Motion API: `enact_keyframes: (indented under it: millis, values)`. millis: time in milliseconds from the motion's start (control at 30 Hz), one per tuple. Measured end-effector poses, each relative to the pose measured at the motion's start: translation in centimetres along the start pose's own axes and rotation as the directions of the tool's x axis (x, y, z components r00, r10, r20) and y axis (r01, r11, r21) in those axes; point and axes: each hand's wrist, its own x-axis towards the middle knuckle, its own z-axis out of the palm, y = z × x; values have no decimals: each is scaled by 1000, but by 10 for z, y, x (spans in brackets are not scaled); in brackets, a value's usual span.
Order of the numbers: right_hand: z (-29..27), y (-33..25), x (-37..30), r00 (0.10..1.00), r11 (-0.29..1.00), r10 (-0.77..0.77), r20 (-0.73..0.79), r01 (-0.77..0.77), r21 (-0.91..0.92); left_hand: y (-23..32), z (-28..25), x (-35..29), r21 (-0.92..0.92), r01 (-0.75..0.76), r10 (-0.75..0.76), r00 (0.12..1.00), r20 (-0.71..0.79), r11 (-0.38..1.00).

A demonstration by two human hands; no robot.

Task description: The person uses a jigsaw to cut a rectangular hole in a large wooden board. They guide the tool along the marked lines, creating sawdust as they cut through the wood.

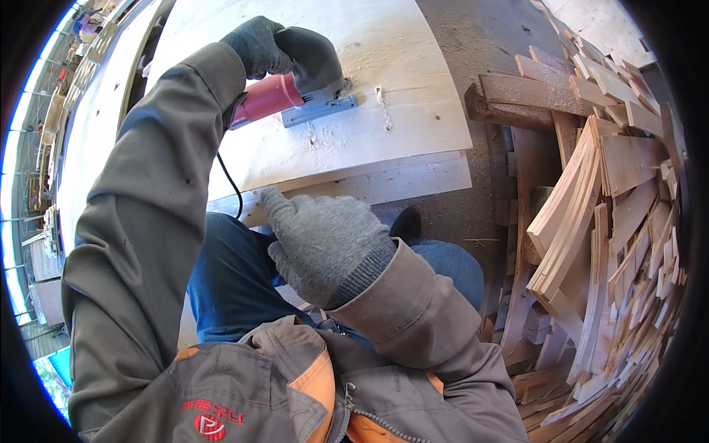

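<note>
My left hand (255,46), in a grey knit glove, grips the dark handle end of a jigsaw (269,100) with a red body. Its flat metal base plate (317,111) rests on a pale plywood sheet (421,70). Wood dust and a short rough cut mark lie on the sheet to the right of the base. My right hand (325,240), gloved alike, is over my lap beside the sheet's near edge. Its forefinger stretches left to a pale wood strip (406,181) along that edge, apart from the thumb; the other fingertips are hidden.
A black cord (230,184) hangs from the jigsaw near my left knee. At the right lies a big heap of wood offcuts (569,214), some jutting toward the sheet. Dusty floor (473,37) shows between. More boards (111,81) stand at the far left.
</note>
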Motion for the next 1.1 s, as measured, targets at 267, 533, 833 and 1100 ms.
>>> enact_keyframes:
  millis: [267,533,833,1100]
  values:
    - [2,1,-4,996,999,-36,-82,39,35,8,1,-3,46,-8,9,1000,-21,999]
    - [1,0,-5,994,999,-39,-104,43,32,3,1,2,37,-33,34,999,-4,999]
    - [2,0,-2,997,1000,-27,-77,27,-6,4,2,7,40,-44,44,999,8,998]
    - [3,1,-1,996,999,-37,-81,39,22,6,4,3,48,-45,45,999,3,998]
